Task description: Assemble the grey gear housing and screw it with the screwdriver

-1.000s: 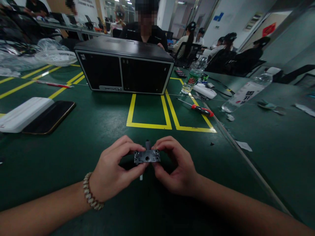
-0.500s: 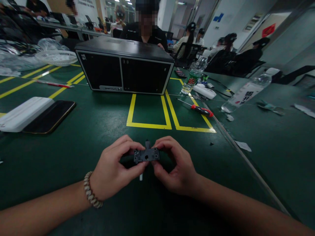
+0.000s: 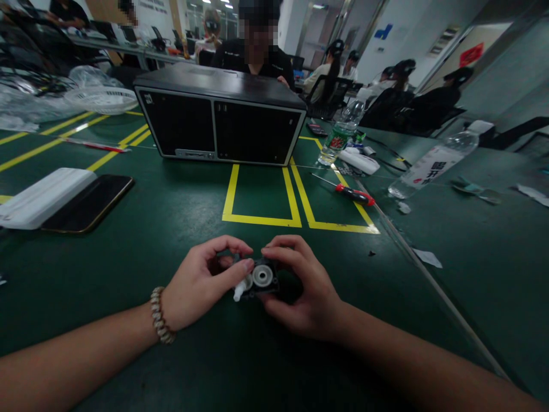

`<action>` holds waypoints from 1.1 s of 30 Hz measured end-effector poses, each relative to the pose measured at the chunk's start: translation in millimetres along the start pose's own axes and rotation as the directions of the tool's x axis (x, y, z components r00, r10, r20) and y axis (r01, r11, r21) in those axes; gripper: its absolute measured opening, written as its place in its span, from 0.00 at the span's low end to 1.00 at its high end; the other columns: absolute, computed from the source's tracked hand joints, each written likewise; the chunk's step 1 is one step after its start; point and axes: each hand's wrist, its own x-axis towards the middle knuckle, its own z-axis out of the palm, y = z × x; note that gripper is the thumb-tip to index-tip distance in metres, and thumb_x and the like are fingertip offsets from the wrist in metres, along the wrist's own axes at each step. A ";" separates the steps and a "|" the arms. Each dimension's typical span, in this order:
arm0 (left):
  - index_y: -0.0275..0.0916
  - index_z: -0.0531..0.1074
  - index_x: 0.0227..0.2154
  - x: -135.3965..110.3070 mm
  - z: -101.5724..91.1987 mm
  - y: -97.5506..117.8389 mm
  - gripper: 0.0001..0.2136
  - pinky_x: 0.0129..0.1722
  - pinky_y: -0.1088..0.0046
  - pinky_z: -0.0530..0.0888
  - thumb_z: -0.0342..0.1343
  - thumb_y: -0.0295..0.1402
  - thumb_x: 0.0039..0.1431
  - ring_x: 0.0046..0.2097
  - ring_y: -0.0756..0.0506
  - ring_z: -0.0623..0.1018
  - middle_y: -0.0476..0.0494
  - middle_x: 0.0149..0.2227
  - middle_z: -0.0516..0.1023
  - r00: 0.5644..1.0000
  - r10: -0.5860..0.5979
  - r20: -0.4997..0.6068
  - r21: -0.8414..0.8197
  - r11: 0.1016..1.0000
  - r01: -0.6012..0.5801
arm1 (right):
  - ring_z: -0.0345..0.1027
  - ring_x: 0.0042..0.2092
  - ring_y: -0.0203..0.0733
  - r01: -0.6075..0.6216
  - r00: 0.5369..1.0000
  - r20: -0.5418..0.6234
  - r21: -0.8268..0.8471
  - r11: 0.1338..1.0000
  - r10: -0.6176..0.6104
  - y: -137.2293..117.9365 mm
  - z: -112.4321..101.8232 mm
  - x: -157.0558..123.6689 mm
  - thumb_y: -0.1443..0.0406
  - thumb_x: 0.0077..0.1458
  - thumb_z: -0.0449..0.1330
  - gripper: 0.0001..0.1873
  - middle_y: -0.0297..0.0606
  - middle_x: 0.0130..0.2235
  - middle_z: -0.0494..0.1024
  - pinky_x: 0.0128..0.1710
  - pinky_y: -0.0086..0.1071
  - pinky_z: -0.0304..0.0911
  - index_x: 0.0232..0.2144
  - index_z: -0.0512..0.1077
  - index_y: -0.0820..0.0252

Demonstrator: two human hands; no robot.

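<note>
Between my two hands is a small dark grey gearbox (image 3: 273,281), its inner side facing me. A round white gear (image 3: 262,276) with a dark centre hole sits in it. A white shaft (image 3: 238,292) sticks out at its lower left. My left hand (image 3: 203,283) closes on the left end, thumb lying over the parts beside the gear. On the other side, my right hand (image 3: 304,286) grips the right end, fingers above and thumb below. The fingers hide both ends of the gearbox.
A large black box (image 3: 223,86) stands ahead, a person behind it. To the right lie a red-and-black screwdriver (image 3: 355,194) and two plastic bottles, one upright (image 3: 338,134), one tilted (image 3: 433,166). A phone (image 3: 90,203) rests at left beside a white box (image 3: 47,194).
The gearbox has been turned in my hands, so the white gear and shaft now show where its plain dark outer face did. My left thumb has shifted up onto it.
</note>
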 end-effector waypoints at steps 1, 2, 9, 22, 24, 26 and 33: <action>0.38 0.79 0.43 0.3 0.1 0.7 0.10 0.25 0.75 0.76 0.65 0.38 0.63 0.29 0.47 0.80 0.42 0.33 0.83 1.000 0.002 -0.001 -0.020 1.000 -0.003 | 0.72 0.55 0.54 -0.006 1.000 -0.012 0.012 1.000 0.006 -0.9 0.1 -0.2 0.72 0.53 0.70 0.38 0.47 0.57 0.68 0.47 0.46 0.79 0.64 0.65 0.51; 0.38 0.79 0.43 0.5 0.4 1.7 0.09 0.26 0.75 0.77 0.64 0.37 0.64 0.30 0.47 0.80 0.42 0.34 0.83 1.000 0.012 -0.002 -0.038 0.999 -0.012 | 0.72 0.55 0.54 -0.009 1.000 -0.027 0.024 1.000 0.010 -1.8 0.2 -0.4 0.72 0.53 0.70 0.37 0.48 0.58 0.67 0.46 0.45 0.79 0.63 0.66 0.51; 0.40 0.78 0.52 -5.2 1.1 3.8 0.12 0.29 0.74 0.81 0.55 0.33 0.70 0.30 0.48 0.80 0.40 0.40 0.81 0.987 0.154 0.042 -0.081 0.985 -0.150 | 0.76 0.46 0.48 -0.048 0.994 -0.091 0.068 0.997 0.054 -3.4 -0.7 -0.3 0.71 0.53 0.70 0.31 0.46 0.52 0.73 0.38 0.39 0.79 0.58 0.69 0.55; 0.44 0.69 0.61 -10.7 3.6 -2.4 0.27 0.39 0.68 0.84 0.67 0.31 0.61 0.42 0.42 0.82 0.41 0.41 0.79 0.982 0.145 0.120 0.027 0.988 -0.150 | 0.78 0.47 0.49 -0.018 0.993 -0.112 0.064 0.998 0.026 -4.6 -3.7 2.7 0.71 0.57 0.66 0.21 0.45 0.50 0.78 0.42 0.42 0.78 0.53 0.74 0.54; 0.44 0.69 0.61 -10.5 3.7 -2.0 0.27 0.40 0.69 0.84 0.68 0.30 0.60 0.42 0.43 0.82 0.39 0.45 0.80 0.983 0.137 0.120 0.001 0.990 -0.138 | 0.78 0.48 0.50 0.003 0.994 -0.105 0.035 0.999 0.001 -5.5 -5.1 3.0 0.70 0.59 0.66 0.20 0.45 0.50 0.78 0.43 0.43 0.77 0.53 0.75 0.53; 0.44 0.70 0.60 -10.6 4.1 -1.8 0.26 0.40 0.71 0.84 0.69 0.30 0.59 0.41 0.45 0.82 0.38 0.48 0.80 0.983 0.134 0.124 -0.033 0.991 -0.130 | 0.77 0.48 0.50 0.017 0.995 -0.097 0.022 1.000 -0.014 -6.2 -6.3 3.3 0.70 0.60 0.65 0.19 0.45 0.50 0.78 0.44 0.44 0.77 0.53 0.75 0.53; 0.46 0.72 0.55 -12.0 4.9 1.8 0.21 0.39 0.82 0.81 0.66 0.26 0.61 0.37 0.52 0.80 0.48 0.39 0.80 0.980 0.144 0.138 -0.066 0.988 -0.136 | 0.76 0.49 0.50 0.066 0.997 -0.050 0.024 0.998 -0.065 -6.1 -7.4 2.4 0.71 0.60 0.63 0.21 0.46 0.52 0.76 0.43 0.43 0.76 0.55 0.74 0.53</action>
